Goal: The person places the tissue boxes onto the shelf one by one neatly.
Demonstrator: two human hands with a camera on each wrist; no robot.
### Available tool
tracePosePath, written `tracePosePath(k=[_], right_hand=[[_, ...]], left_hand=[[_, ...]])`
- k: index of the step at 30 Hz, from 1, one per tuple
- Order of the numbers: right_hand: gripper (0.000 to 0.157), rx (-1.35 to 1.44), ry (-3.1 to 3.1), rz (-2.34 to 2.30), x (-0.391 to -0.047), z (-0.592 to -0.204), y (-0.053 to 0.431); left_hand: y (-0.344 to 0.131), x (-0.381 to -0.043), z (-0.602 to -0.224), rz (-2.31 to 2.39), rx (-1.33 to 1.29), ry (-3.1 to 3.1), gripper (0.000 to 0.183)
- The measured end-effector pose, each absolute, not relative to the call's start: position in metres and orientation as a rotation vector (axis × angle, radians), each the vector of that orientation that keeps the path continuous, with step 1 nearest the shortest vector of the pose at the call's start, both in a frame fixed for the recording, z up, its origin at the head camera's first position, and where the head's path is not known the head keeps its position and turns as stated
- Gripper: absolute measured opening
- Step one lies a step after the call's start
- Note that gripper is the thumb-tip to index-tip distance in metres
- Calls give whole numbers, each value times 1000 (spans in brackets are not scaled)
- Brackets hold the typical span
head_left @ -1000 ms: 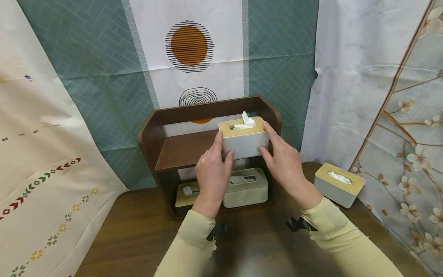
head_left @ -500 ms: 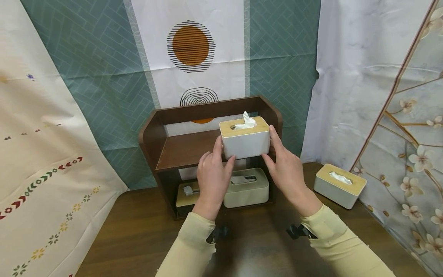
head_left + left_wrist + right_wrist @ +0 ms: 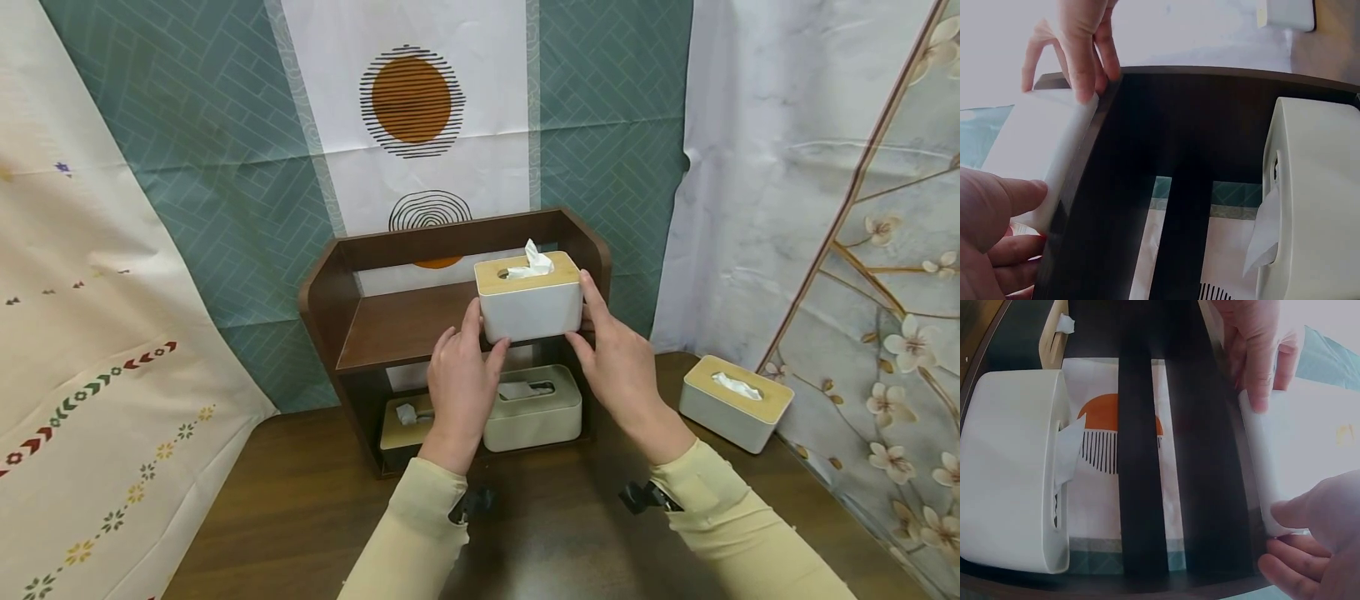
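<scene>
A white tissue box with a light wooden lid and a tissue sticking up sits at the front right of the brown shelf unit's upper board. My left hand holds its left end, thumb at the lower front corner and fingers along the side. On the opposite end my right hand grips it likewise, its index finger up the side and thumb low on the front. Both wrist views show the thumbs pressed on the white front close to the board's edge.
Below, the lower compartment holds a cream tissue box and a dark one with a wooden lid, partly behind my left hand. Another wooden-lidded tissue box stands on the table at right. Patterned cloths hang behind and beside.
Both hands have slid slightly down the box's ends, and the index fingers have dropped from the lid's corners to the sides. The box has barely shifted.
</scene>
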State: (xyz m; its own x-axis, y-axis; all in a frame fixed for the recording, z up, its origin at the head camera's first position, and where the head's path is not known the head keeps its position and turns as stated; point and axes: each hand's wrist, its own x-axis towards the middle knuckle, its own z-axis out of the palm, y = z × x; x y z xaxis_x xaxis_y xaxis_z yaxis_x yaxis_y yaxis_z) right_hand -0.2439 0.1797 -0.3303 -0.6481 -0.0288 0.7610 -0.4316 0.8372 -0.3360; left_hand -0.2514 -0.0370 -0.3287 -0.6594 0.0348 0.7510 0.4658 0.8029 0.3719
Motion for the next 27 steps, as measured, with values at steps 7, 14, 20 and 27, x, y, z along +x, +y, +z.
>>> tracePosePath(k=[7, 14, 20, 27], right_hand=[[106, 311, -2213, 626, -247, -330, 178], [106, 302, -2208, 629, -250, -330, 178], [105, 299, -2215, 623, -251, -330, 177], [106, 288, -2214, 605, -253, -330, 177]], left_hand=[[-35, -252, -329, -708, -353, -2217, 73], [-34, -255, -331, -677, -341, -2204, 72], [-34, -257, -332, -673, -337, -2179, 71], [-34, -259, -334, -675, -321, -2187, 70]])
